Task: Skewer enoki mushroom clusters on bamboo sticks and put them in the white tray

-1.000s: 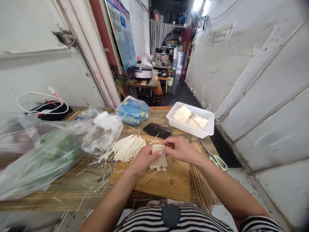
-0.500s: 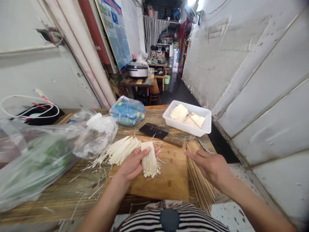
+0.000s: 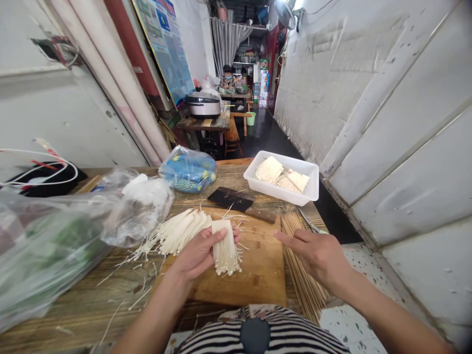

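Observation:
My left hand (image 3: 201, 250) is closed around a flat bunch of enoki mushrooms (image 3: 225, 253), thumb on top, stems up and caps hanging towards me. Level with it on the right, my right hand (image 3: 313, 253) is closed in a pinch. A thin bamboo skewer (image 3: 260, 231) runs from its fingertips towards the bunch; whether its tip is inside the mushrooms is hard to make out. Below lies a wooden cutting board (image 3: 254, 275). More loose enoki (image 3: 180, 228) is heaped at its left edge. A dark-bladed cleaver (image 3: 230, 199) rests across the board's far edge.
A white plastic tub (image 3: 308, 196) with skewered enoki stands at the far right. Several bamboo skewers (image 3: 302, 275) lie beside the board, near scissors-like metal (image 3: 309, 221). Plastic bags (image 3: 138, 211), one blue (image 3: 190, 169), cover the left. A person (image 3: 227, 78) sits in the background.
The view has swung slightly, shifting the scene left. Both hands keep nearly the same pose and hold. A person now shows at the far table.

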A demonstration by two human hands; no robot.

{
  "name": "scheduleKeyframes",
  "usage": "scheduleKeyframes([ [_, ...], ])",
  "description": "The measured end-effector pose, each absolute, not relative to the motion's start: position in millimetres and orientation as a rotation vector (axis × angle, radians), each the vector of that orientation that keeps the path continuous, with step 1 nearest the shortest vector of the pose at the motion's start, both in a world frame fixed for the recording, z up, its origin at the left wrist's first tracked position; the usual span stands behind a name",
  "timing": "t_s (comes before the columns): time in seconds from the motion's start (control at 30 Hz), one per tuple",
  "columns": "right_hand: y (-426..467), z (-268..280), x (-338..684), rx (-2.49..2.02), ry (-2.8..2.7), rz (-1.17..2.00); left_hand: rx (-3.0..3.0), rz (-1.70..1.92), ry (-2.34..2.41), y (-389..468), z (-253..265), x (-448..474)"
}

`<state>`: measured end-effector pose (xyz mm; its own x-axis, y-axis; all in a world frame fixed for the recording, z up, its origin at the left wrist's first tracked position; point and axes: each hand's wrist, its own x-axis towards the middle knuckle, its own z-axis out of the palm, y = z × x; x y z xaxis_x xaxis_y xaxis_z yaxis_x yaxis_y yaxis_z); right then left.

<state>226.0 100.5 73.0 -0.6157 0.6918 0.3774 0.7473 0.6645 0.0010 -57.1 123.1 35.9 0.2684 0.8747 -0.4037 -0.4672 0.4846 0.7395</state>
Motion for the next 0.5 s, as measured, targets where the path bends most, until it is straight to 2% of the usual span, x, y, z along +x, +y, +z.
scheduleKeyframes([
  [0.5,95.9,73.2,228.8,-1.13,-2.548,-0.275,0.544,0.964,0.901,121.0,41.5,-54.9],
])
